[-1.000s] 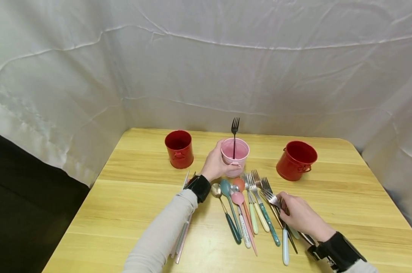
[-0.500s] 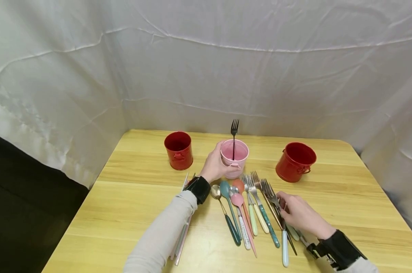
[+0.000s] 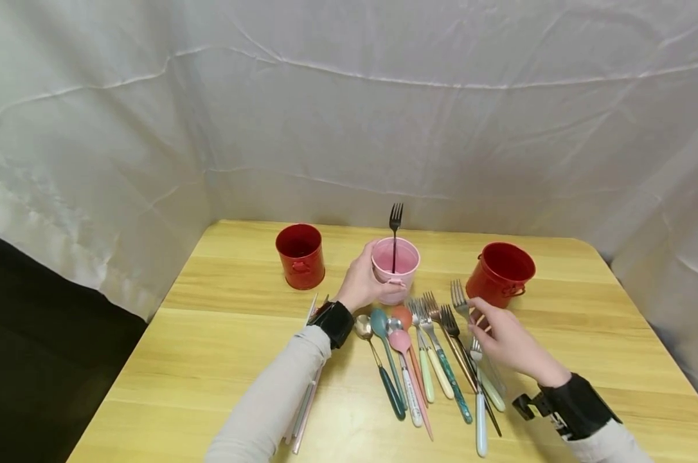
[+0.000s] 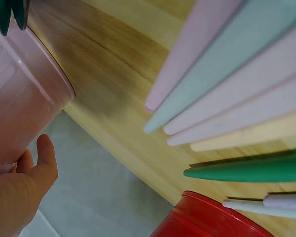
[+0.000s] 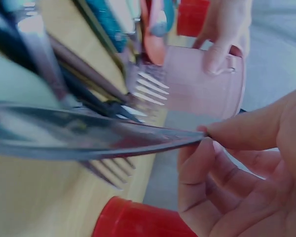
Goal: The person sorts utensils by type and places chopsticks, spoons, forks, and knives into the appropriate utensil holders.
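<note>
My left hand [image 3: 365, 280] grips the side of a pink bucket [image 3: 396, 286], its thumb along the front. A black fork [image 3: 395, 222] stands in that bucket, tines up. My right hand [image 3: 508, 344] pinches a silver fork [image 3: 460, 297] at its neck, tines pointing away from me. In the right wrist view its shiny metal handle [image 5: 89, 136] runs to the thumb and fingertips; the tines are hidden there. Below the right hand lie a light-blue-handled fork [image 3: 481, 411], a pale-green handle [image 3: 490, 389] and a black fork [image 3: 452, 321].
Red buckets stand at the left [image 3: 304, 273] and at the right [image 3: 488, 289]. Several spoons [image 3: 391, 386] and more forks [image 3: 447, 373] lie mid-table. A bundle of pale sticks [image 3: 303, 415] lies partly under the left forearm. A pale curtain [image 3: 418, 141] hangs behind the table.
My right hand has drawn the silver fork out of the pile, moving it farther from me, toward the right red bucket. The left hand keeps its grip on the pink bucket.
</note>
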Available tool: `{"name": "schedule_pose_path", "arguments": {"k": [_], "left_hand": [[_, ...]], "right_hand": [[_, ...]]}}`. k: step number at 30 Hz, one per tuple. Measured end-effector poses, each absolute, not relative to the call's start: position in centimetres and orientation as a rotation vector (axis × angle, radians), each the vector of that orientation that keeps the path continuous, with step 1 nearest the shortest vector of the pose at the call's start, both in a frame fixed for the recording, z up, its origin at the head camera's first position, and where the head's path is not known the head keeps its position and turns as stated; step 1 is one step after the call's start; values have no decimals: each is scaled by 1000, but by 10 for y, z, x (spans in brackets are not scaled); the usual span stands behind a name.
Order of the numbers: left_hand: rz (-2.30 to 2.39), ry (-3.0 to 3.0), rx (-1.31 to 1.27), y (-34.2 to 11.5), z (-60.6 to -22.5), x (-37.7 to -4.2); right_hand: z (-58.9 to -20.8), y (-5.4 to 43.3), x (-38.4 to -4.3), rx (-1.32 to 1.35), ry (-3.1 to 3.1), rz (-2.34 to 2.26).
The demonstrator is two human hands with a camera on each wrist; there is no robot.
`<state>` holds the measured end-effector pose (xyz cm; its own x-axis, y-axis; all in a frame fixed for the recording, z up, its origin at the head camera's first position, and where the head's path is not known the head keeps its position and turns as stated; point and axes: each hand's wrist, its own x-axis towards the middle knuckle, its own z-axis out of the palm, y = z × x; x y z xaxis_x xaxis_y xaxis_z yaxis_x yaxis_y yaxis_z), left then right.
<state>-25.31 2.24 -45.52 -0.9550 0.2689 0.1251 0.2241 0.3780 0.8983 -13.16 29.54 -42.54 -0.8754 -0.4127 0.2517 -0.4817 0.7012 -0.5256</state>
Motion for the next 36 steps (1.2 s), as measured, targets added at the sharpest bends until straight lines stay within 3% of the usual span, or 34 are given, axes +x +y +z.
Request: {"name": "schedule_pose_path", "arguments": {"k": [27, 36], "left_hand": [[1648, 2626, 447, 11, -454, -255], [1657, 2620, 418, 7, -456, -252]], "right_hand": [[-375, 237, -191, 366, -2182, 1633], [-365, 214, -204, 348, -1921, 1681]]}}
